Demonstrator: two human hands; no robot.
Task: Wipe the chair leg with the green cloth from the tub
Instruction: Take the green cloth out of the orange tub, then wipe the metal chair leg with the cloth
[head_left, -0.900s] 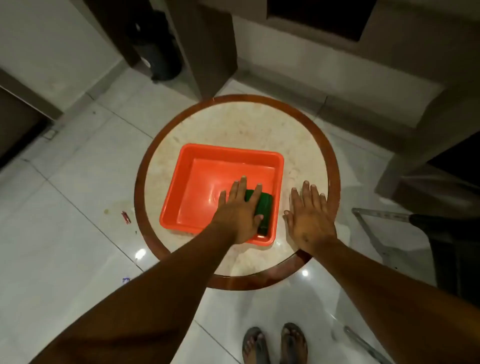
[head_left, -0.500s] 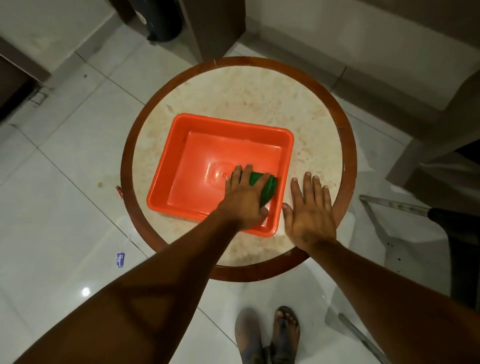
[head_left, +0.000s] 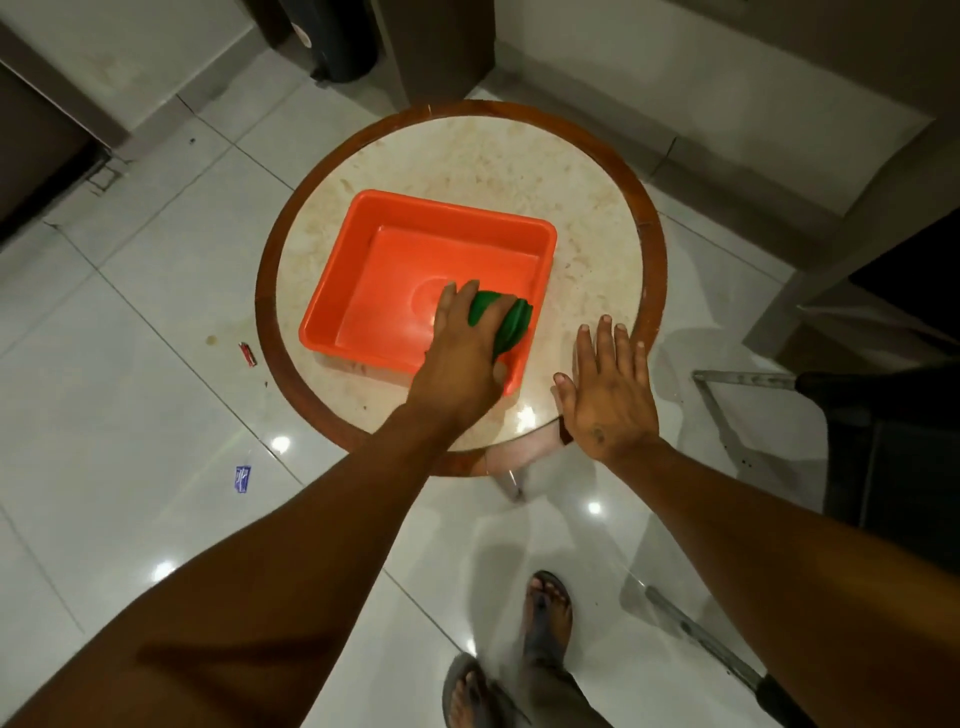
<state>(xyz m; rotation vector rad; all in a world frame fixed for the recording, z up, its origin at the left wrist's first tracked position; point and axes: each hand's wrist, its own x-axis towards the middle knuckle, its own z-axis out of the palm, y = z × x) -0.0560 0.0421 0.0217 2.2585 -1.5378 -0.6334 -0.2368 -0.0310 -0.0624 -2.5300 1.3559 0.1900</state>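
While gathering at frame centre: left hand (head_left: 462, 358) clenched on green cloth (head_left: 501, 321) inside tub (head_left: 363, 239)
Right hand (head_left: 610, 395): flat, fingers spread
Remaining: lifting out, wiping chair leg (head_left: 737, 379), frame right

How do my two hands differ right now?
The left hand reaches into the orange tub, fingers curled in a grip on the green cloth; the right hand is outside the tub, flat, fingers spread, holding nothing. Both are bare, over the round table.

Left hand (head_left: 462, 358) curled closed in a grasp; right hand (head_left: 610, 384) flat, fingers spread.
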